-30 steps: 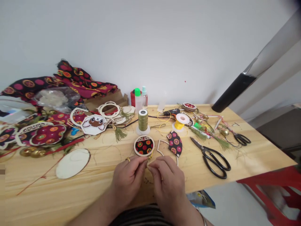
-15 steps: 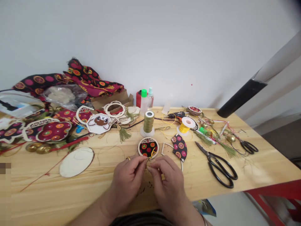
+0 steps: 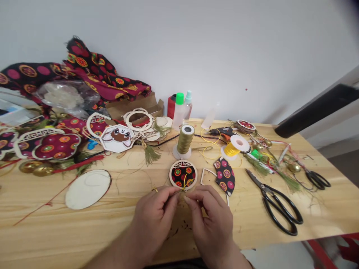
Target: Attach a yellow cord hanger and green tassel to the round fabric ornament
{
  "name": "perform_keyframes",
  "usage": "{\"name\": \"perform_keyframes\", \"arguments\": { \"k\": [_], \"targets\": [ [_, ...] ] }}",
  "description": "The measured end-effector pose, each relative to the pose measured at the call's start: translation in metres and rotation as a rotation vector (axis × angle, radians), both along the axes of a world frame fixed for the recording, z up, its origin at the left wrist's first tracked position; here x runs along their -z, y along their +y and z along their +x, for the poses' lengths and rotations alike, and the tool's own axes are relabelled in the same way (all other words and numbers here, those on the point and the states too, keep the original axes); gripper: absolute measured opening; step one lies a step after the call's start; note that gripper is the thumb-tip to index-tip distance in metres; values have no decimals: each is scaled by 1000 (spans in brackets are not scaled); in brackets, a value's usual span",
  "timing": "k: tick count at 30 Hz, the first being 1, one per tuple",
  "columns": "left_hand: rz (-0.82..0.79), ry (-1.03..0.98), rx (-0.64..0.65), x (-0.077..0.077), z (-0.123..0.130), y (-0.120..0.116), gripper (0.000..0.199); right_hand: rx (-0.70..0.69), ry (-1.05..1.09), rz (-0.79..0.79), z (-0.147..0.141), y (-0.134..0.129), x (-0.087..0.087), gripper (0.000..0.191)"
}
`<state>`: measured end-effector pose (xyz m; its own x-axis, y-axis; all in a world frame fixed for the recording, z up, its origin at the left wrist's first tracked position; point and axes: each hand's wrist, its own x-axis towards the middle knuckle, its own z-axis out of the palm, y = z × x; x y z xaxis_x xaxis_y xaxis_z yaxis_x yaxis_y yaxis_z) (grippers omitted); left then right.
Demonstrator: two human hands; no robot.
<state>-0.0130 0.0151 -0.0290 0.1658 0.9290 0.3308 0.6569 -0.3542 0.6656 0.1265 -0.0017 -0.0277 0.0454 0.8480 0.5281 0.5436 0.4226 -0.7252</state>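
Observation:
A round wooden-framed pendant [image 3: 177,182] with patterned dark fabric lies flat in front of my hands. A yellow cord [image 3: 184,181] is looped at its lower edge. My left hand [image 3: 157,215], with a ring on one finger, is closed, thumb and forefinger pinched on the cord at the pendant's bottom. Close beside it my right hand [image 3: 211,218] is closed too, thumb against forefinger; what lies between those fingertips is too small to make out. Behind the pendant stands a spool of olive thread [image 3: 184,141]. A fan-shaped fabric piece [image 3: 225,175] lies right of the pendant.
Large black-handled scissors [image 3: 276,205] lie at right, smaller scissors [image 3: 318,179] beyond. A yellow cord spool [image 3: 232,148], glue gun [image 3: 221,132] and bottles [image 3: 179,114] stand farther back. At left are a white oval [image 3: 88,188], a sheep-face ornament [image 3: 117,138] and heaped patterned fabric [image 3: 98,71].
The camera view has shifted, spreading the table items outward. Both hands stay at the pendant's lower edge, pinching; the right fingertips sit slightly farther from the left ones.

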Motion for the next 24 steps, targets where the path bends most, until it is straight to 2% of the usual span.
{"name": "perform_keyframes", "arguments": {
  "k": [13,19,24],
  "targets": [
    [-146,-10,-49,3,-1,1,21,-37,3,-60,-3,-4,11,16],
    [-121,21,-33,2,-1,2,19,-23,-25,-72,-2,-3,14,16],
    [-126,9,-32,3,-2,1,18,-63,-67,-97,-1,-2,16,17]
  ]
}}
